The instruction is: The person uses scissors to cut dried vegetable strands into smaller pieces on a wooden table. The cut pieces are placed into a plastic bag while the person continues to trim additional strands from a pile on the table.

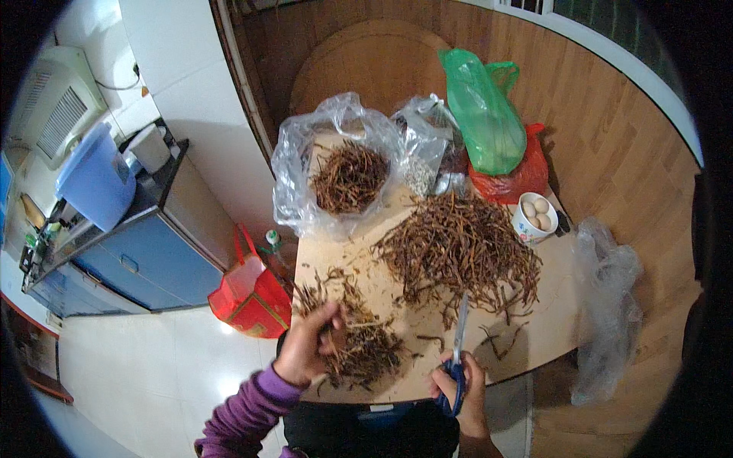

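My right hand (461, 383) holds scissors (456, 372) by their dark blue handles at the table's near edge. Their blades look closed and point away from me, towards a large heap of dried brown strips (461, 249), perhaps a dried vegetable. My left hand (312, 346) is over a smaller pile of short brown scraps (366, 352), thumb raised and fingers curled. A pale thin piece shows by its fingertips, but whether the hand grips it is unclear. A few loose strips (504, 343) lie to the right of the scissors.
On the wooden table (550, 320) are an open clear plastic bag (286, 189) around more strips (352, 177), a green bag (487, 120), a red bag (504, 186), and a white tub (529, 229) of eggs. A crumpled clear bag (607, 315) hangs off the right edge. A red carrier bag (252, 297) stands left.
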Action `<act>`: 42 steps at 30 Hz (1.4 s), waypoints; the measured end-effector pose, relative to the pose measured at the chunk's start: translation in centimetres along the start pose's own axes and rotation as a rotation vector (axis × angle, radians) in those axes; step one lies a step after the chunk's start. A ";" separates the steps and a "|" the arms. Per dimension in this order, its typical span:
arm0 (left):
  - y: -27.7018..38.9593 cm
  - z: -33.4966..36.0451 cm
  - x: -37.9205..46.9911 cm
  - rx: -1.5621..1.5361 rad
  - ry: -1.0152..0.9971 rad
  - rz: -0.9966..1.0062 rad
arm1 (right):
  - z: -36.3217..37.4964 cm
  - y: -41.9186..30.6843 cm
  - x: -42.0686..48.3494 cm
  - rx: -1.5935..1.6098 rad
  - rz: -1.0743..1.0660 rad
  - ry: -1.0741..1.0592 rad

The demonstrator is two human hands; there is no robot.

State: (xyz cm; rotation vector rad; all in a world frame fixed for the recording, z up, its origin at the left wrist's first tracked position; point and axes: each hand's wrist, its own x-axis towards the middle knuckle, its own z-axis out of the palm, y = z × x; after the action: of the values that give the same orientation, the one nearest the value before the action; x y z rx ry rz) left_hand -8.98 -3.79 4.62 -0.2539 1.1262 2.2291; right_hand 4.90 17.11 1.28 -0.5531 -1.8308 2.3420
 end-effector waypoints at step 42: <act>10.2 -3.8 27.5 1.338 0.540 1.104 | -3.6 1.5 -1.7 -0.021 0.054 0.193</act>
State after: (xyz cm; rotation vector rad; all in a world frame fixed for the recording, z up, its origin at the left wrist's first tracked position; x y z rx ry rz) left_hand -37.26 0.84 -2.73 0.4835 3.3030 1.5067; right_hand 7.91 19.50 -0.58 -0.8099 -1.7763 2.2158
